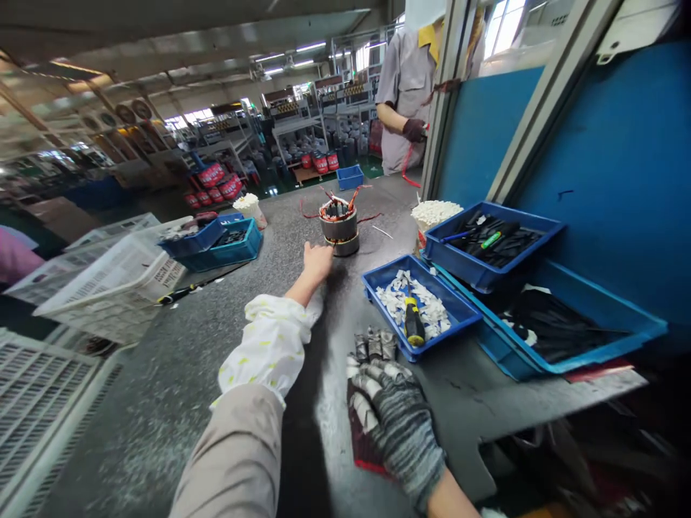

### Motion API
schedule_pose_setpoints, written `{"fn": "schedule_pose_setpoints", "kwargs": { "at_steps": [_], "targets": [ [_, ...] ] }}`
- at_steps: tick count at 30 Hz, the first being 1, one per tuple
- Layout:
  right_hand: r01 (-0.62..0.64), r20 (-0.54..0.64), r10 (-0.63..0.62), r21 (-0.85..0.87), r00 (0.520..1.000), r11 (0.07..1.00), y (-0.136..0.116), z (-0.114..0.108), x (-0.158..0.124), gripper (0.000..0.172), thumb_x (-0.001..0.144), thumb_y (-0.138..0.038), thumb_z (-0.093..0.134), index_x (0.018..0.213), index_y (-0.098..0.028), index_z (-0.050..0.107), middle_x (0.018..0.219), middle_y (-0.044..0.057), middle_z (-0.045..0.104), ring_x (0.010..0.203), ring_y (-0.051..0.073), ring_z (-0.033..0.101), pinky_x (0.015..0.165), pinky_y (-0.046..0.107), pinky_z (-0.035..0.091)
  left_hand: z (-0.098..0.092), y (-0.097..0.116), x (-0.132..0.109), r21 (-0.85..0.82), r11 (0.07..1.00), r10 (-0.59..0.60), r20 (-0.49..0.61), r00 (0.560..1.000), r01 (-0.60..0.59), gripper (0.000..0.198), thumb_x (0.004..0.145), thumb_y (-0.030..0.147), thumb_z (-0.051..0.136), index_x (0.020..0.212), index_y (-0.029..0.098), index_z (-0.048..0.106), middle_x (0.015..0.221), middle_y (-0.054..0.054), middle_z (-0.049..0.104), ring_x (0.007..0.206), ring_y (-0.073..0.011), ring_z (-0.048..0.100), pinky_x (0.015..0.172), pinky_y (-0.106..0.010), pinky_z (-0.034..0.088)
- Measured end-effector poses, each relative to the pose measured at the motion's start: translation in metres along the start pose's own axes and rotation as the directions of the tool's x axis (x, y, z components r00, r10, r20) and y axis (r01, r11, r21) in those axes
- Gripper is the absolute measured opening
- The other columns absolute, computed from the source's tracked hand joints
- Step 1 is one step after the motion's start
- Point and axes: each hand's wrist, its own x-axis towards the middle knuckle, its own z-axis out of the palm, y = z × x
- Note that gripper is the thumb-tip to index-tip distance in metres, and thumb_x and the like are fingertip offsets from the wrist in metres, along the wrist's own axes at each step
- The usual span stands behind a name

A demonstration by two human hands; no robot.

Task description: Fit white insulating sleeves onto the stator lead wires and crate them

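Observation:
My left hand (pixel 317 263), bare below a white sleeve cover, reaches forward with its fingers curled. It is close against the lower left of a motor stator (pixel 339 229); anything inside the fingers is hidden. The stator stands upright, with copper windings and red and white leads sticking out of its top. Nearer to me, my right hand (pixel 402 414) wears a grey striped glove with white-wrapped fingers. Its fingers are bent over a dark glove (pixel 363 450) with a red edge, partly covered by the hand, low over the tabletop (pixel 259 252).
At right, a blue tray (pixel 372 279) holds white pieces and a screwdriver (pixel 413 321). Beside it are bins of black sleeves (pixel 499 241) and a cup of white sticks (pixel 435 213). Left are teal bins (pixel 232 252), another screwdriver (pixel 177 295) and white crates (pixel 116 291). A co-worker (pixel 407 93) stands beyond.

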Motion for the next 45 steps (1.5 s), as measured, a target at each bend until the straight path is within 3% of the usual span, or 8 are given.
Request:
{"fn": "schedule_pose_setpoints", "kwargs": {
  "at_steps": [8,11,15,24,32,36,40,45],
  "targets": [
    [-0.02,0.083,0.027,-0.088,0.996,0.996,0.008,0.001,0.009,0.036,0.105,-0.028,0.06,0.13,-0.023,0.086,0.131,0.011,0.085,0.118,0.034,0.074,0.109,0.053,0.052,-0.017,-0.087,-0.183,0.123,0.992,0.003,0.043,0.999,-0.008,0.038,0.106,0.011,0.047,0.112,0.024,0.081,0.119,-0.015,0.086,0.136,-0.0322,0.071,0.133,-0.063,0.034],
    [-0.038,0.179,0.062,-0.133,0.982,0.99,0.008,-0.004,0.015,0.036,0.106,-0.028,0.064,0.133,-0.023,0.086,0.133,0.011,0.084,0.123,0.033,0.074,0.112,0.049,0.051,-0.028,-0.108,-0.249,0.058,0.998,0.025,-0.161,0.987,-0.016,0.035,0.107,0.019,0.053,0.127,0.026,0.081,0.132,-0.013,0.085,0.148,-0.0349,0.066,0.135,-0.069,0.032],
    [-0.055,0.272,0.097,-0.159,0.957,0.986,0.006,-0.01,0.023,0.037,0.107,-0.028,0.064,0.137,-0.022,0.085,0.14,0.012,0.081,0.127,0.032,0.073,0.116,0.048,0.05,-0.048,-0.105,-0.305,-0.008,0.998,0.052,-0.475,0.878,-0.063,0.042,0.111,0.039,0.058,0.147,0.02,0.07,0.145,-0.015,0.08,0.148,-0.0316,0.067,0.137,-0.059,0.036],
    [-0.102,0.346,0.166,-0.195,0.923,0.975,0.003,-0.013,0.042,0.036,0.109,-0.029,0.063,0.136,-0.021,0.085,0.14,0.014,0.081,0.132,0.034,0.072,0.117,0.049,0.05,-0.044,-0.086,-0.292,-0.24,0.971,-0.108,-0.358,0.927,0.02,0.039,0.105,0.051,0.064,0.12,0.018,0.075,0.121,-0.018,0.083,0.126,-0.0348,0.076,0.134,-0.06,0.041],
    [-0.069,0.068,0.077,-0.106,0.995,0.992,-0.008,-0.046,0.04,0.033,0.113,-0.038,0.063,0.128,-0.02,0.087,0.14,0.014,0.081,0.13,0.032,0.071,0.12,0.051,0.05,-0.043,-0.093,-0.289,-0.348,0.936,-0.134,-0.476,0.869,-0.047,0.048,0.097,0.067,0.055,0.091,0.022,0.07,0.099,-0.02,0.075,0.108,-0.043,0.074,0.104,-0.061,0.058],
    [-0.035,-0.063,0.028,-0.115,0.998,0.993,0.018,-0.089,0.017,0.028,0.11,-0.037,0.068,0.124,-0.024,0.088,0.133,0.012,0.084,0.122,0.028,0.074,0.114,0.046,0.056,-0.035,-0.101,-0.316,-0.35,0.933,-0.133,-0.546,0.827,-0.081,0.041,0.096,0.065,0.063,0.087,0.025,0.065,0.096,-0.02,0.074,0.127,-0.0491,0.071,0.115,-0.07,0.053],
    [-0.253,-0.198,0.206,-0.252,0.958,0.934,0.073,-0.16,0.011,0.033,0.112,-0.031,0.059,0.123,-0.021,0.088,0.128,0.013,0.085,0.123,0.03,0.074,0.116,0.045,0.056,-0.033,-0.093,-0.358,-0.296,0.95,-0.103,-0.605,0.79,-0.102,0.032,0.098,0.057,0.068,0.089,0.026,0.066,0.09,-0.015,0.073,0.124,-0.0462,0.073,0.119,-0.072,0.053],
    [-0.558,-0.187,0.55,-0.515,0.814,0.651,0.132,-0.231,0.078,0.045,0.114,-0.035,0.049,0.141,-0.019,0.081,0.145,0.016,0.078,0.134,0.035,0.071,0.118,0.048,0.055,-0.035,-0.081,-0.381,-0.265,0.95,-0.062,-0.68,0.731,-0.166,0.021,0.096,0.05,0.076,0.094,0.031,0.067,0.084,-0.005,0.072,0.087,-0.0343,0.074,0.122,-0.077,0.053]
  ]
}}
